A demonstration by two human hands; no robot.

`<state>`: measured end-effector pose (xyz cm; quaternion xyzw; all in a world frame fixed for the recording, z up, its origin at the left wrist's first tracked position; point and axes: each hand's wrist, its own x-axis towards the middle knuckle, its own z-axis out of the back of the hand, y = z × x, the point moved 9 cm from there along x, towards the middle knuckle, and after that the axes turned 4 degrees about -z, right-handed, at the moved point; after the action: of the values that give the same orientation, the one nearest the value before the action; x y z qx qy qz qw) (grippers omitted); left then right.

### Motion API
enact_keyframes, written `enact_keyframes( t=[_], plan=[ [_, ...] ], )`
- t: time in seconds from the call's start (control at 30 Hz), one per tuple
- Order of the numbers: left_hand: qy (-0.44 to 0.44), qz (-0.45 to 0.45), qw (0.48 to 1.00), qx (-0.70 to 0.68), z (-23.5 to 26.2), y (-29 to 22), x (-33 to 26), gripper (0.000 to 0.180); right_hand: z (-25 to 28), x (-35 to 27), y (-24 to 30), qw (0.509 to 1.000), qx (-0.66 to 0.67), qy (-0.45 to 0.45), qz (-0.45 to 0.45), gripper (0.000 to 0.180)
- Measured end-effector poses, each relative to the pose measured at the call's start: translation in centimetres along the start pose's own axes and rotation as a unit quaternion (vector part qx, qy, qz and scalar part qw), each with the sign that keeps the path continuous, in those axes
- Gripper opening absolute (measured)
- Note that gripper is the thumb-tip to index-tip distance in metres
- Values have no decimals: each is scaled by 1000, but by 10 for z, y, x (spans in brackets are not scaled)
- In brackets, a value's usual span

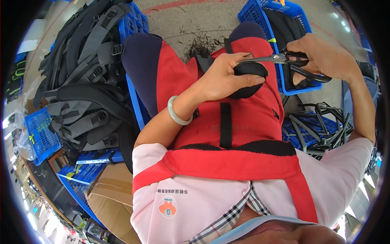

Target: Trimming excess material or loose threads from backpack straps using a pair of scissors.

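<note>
My left hand (217, 79) is closed around a rounded, black padded fabric piece (251, 72), held above my lap. A short dark strap end (204, 63) shows beside its wrist. My right hand (325, 55) grips a pair of scissors (278, 58) by the black handles, with fingers through the loops. The metal blades point left and lie across the top of the black piece, their tips close to my left fingertips. The blades look nearly together. A red apron (243, 118) covers my lap under both hands.
Grey and black padded straps (87, 73) are heaped high on my left, over blue crates (134, 20). Beyond my right knee, a blue crate (302, 20) holds black pieces. Narrow dark straps (317, 126) lie tangled at my right. Black clippings (199, 44) litter the floor; a cardboard box (113, 195) stands lower left.
</note>
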<state>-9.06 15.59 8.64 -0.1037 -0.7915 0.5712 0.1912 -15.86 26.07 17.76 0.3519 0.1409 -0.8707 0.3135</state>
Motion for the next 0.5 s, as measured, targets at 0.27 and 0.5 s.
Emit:
enact_keyframes(
  t=[0.27, 0.5],
  plan=[
    [-62, -23, 995, -74, 24, 4, -5, 22, 19, 6, 4, 991, 61, -111, -45, 61],
    [-205, 13, 955, -215, 54, 16, -19, 21, -35, 11, -4, 939, 120, -319, 40, 71]
  ],
)
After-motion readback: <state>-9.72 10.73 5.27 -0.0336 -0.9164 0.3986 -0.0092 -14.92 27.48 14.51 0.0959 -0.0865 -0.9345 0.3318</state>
